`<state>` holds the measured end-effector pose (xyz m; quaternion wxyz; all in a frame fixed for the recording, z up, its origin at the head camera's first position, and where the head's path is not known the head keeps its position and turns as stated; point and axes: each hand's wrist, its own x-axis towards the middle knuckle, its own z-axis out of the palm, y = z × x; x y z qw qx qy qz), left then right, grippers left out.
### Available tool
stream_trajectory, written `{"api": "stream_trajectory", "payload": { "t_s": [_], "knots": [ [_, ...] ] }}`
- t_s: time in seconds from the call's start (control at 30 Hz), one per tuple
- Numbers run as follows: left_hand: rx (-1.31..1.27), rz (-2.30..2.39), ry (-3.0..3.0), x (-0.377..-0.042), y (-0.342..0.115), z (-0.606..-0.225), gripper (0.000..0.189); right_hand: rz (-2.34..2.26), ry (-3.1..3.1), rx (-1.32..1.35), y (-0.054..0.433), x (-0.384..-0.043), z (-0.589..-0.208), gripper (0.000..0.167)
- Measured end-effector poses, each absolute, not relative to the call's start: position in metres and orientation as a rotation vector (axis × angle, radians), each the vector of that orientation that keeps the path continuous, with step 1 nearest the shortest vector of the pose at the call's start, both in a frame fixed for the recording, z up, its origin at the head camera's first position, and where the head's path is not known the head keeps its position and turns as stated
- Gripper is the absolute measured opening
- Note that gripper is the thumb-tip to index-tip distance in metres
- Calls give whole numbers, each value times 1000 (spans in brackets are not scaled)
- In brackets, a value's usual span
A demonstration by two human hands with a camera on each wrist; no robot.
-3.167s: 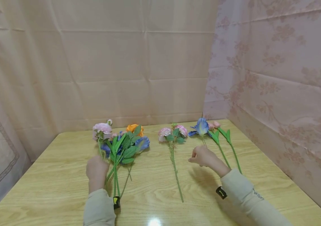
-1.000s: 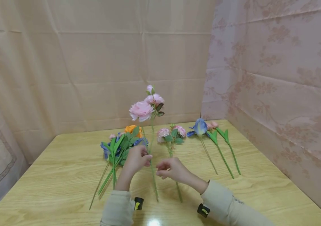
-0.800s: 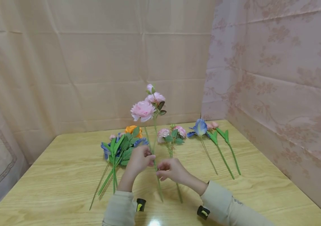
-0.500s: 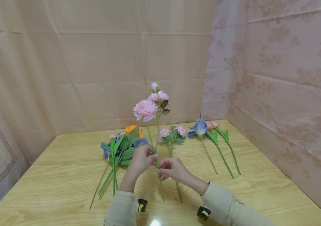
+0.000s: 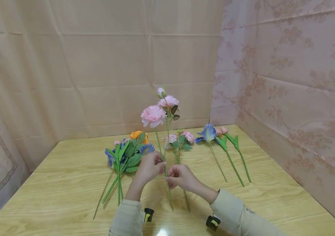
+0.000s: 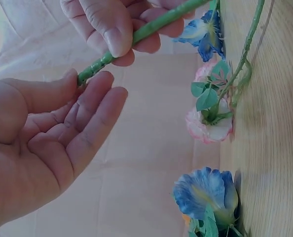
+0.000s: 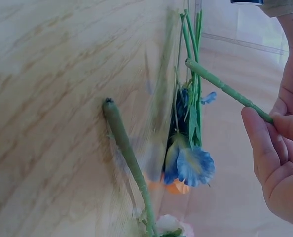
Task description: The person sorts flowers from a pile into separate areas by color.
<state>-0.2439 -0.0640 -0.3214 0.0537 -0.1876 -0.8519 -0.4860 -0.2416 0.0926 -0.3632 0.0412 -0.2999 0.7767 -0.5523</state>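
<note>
The left hand (image 5: 150, 166) is pinching the stem (image 5: 170, 194) of a pink flower spray (image 5: 153, 116), and the right hand (image 5: 181, 177) is pinching it lower down, each grip narrow. The spray is leaning only slightly between them over the desk (image 5: 67, 196), its bottom end apparently hanging clear. A pink-and-white spray (image 5: 182, 144) is lying below, its stem passing beneath the right hand. Farther right, a blue iris (image 5: 208, 133) and two pink tulips (image 5: 222, 143) are lying side by side; to the left, a mixed flower heap (image 5: 134, 160) is resting, an orange bloom (image 5: 139, 136) showing behind.
</note>
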Motion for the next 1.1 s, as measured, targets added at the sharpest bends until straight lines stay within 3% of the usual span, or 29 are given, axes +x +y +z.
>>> {"api": "stream_trajectory", "payload": {
  "t_s": [0.3, 0.83, 1.1],
  "knots": [
    [-588, -1422, -2692, -244, -65, -322, 22, -1692, 2448, -875, 101, -246, -359, 6],
    [-625, -1335, -2808, -245, -68, -326, 20, -1673, 2566, -376, 127, -271, -367, 11],
    [-651, -1300, -2830, -246, -69, -328, 21, -1612, 2590, -300, 133, -278, -376, 16]
  ]
}}
